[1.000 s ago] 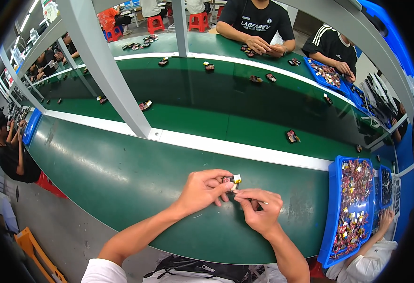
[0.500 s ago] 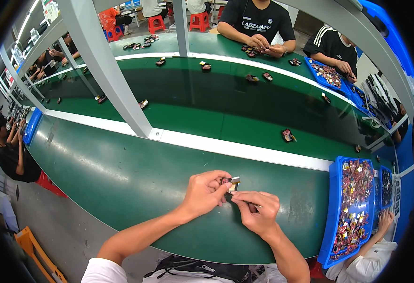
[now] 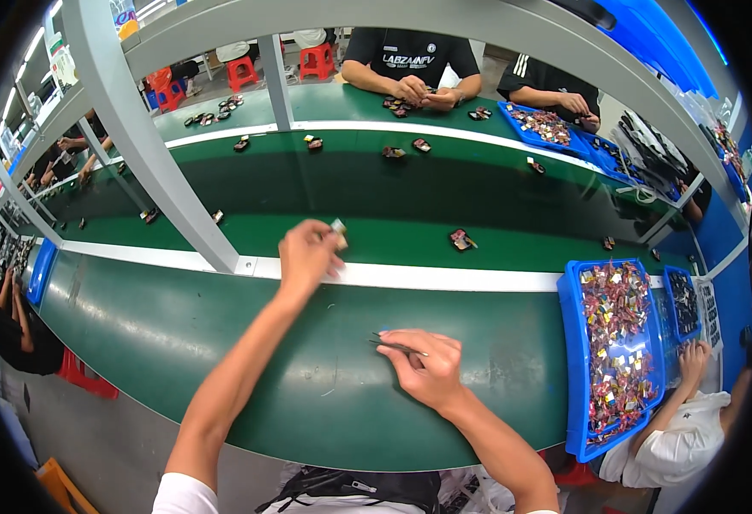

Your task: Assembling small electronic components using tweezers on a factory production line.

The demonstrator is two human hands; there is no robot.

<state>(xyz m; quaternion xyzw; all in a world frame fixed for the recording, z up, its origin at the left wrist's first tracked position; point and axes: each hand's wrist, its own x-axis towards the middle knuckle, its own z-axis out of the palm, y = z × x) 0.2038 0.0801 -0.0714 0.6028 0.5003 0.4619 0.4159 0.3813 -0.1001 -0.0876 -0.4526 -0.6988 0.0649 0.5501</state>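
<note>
Two hands work over a green table [image 3: 179,343] beside a green conveyor belt [image 3: 350,184]. The left hand [image 3: 305,253] is stretched forward to the white strip [image 3: 444,277] at the belt's near edge. Its fingers are closed on a small part [image 3: 339,227], which sticks out at the fingertips, on the side toward the belt. The part is light, small and blocky; its long axis I cannot tell, it is too small.

The right hand [image 3: 423,367] rests on the table, near the body. Its fingers pinch thin metal tweezers [image 3: 391,343]. The tweezers lie almost flat, their long axis goes left to right, and the tips point to the left, past the fingertips.

On the right stands a blue plastic tray [image 3: 571,360], full of small mixed-colour pieces. More small dark parts [image 3: 461,239] lie on the smooth, shiny belt. Across the belt another person [image 3: 412,64] in a black shirt sits with both hands together.
</note>
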